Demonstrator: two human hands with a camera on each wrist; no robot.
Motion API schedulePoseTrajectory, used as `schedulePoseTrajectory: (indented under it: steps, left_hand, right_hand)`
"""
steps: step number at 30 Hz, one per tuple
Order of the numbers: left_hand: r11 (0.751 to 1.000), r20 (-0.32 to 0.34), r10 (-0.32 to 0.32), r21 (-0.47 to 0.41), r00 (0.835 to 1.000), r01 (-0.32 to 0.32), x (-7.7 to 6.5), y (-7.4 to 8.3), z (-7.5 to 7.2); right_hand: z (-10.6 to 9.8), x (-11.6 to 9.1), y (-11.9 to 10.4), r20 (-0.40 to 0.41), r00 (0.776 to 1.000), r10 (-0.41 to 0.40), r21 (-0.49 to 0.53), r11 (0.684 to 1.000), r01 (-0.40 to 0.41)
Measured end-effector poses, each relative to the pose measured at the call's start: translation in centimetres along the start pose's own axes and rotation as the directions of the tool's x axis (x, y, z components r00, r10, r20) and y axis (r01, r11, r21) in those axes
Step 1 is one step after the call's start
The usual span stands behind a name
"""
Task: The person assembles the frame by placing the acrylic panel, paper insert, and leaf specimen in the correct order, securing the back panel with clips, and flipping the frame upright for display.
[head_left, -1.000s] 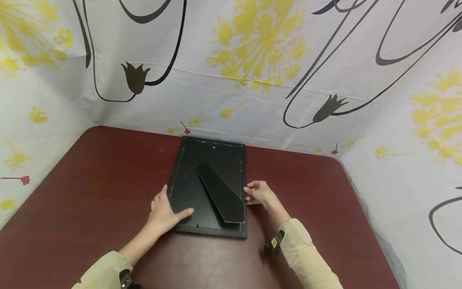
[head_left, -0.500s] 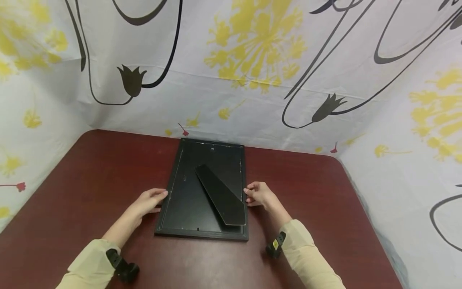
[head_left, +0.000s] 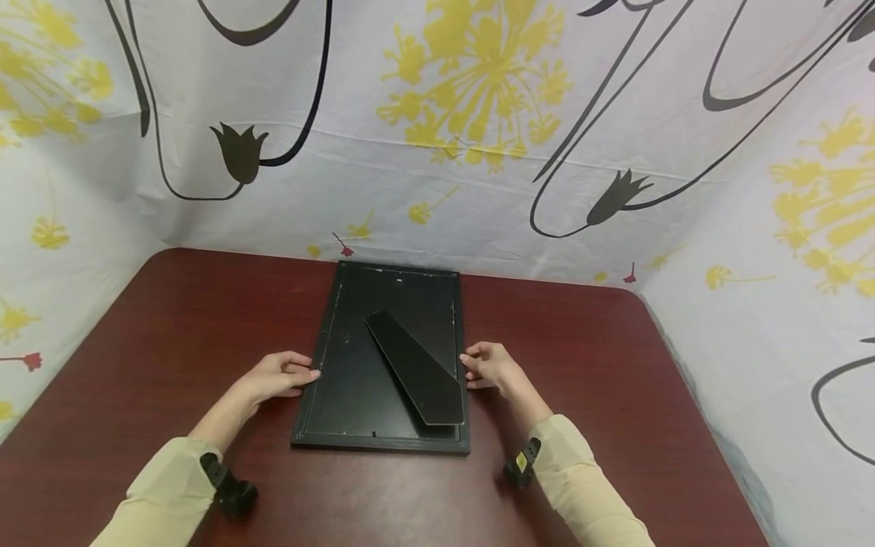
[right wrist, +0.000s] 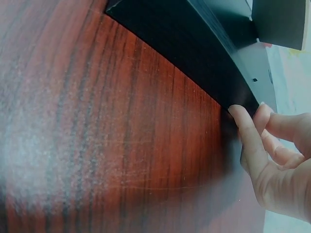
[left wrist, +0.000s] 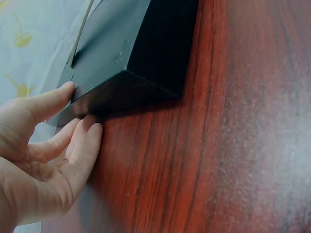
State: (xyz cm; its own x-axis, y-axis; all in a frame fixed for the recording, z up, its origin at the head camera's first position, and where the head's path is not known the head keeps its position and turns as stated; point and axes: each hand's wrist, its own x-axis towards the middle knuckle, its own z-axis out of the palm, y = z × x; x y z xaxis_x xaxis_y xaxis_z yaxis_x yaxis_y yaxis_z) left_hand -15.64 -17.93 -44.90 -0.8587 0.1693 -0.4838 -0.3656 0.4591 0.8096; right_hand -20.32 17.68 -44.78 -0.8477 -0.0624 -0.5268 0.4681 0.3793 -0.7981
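Observation:
A black picture frame (head_left: 345,395) lies back side up on the table, its easel stand (head_left: 418,372) slanting across the back panel and raised a little. My left hand (head_left: 276,374) grips the frame's left edge. In the left wrist view the thumb (left wrist: 56,99) is on the upper edge, while the fingers (left wrist: 90,145) curl in at the side near the tabletop. On the opposite edge my right hand (head_left: 491,366) pinches the frame. The right wrist view has the index finger (right wrist: 248,131) low against the frame's side wall (right wrist: 170,39).
The dark red wooden table (head_left: 205,327) spreads out on both sides of the frame. Behind it and along its sides hangs a white cloth (head_left: 383,190) with yellow and dark flower prints, close to the frame's far edge. A black wrist camera (head_left: 232,490) sits on the left sleeve.
My left hand has come off the frame's back panel and moved outward to grip its left edge. The right hand stays on the right edge, and the frame has hardly moved.

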Motion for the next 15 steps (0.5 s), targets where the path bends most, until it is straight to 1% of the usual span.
schedulePoseTrajectory:
  steps: [3,8,15]
  left_hand:
    - [1.000,-0.013,0.001,0.030,1.000,0.000,0.29,0.05,0.04]
    - [0.998,-0.008,-0.011,0.055,1.000,0.012,0.45,0.29,0.02]
    - [0.998,0.045,0.003,0.065,0.999,-0.006,0.58,0.35,-0.34]
  right_hand:
    - [-0.04,0.13,0.16,0.001,1.000,0.000,0.005,1.000,0.000]
    - [-0.04,0.14,0.11,0.003,1.000,0.002,0.011,1.000,-0.002]
    - [-0.10,0.08,0.20,0.001,1.000,-0.003,0.016,1.000,0.003]
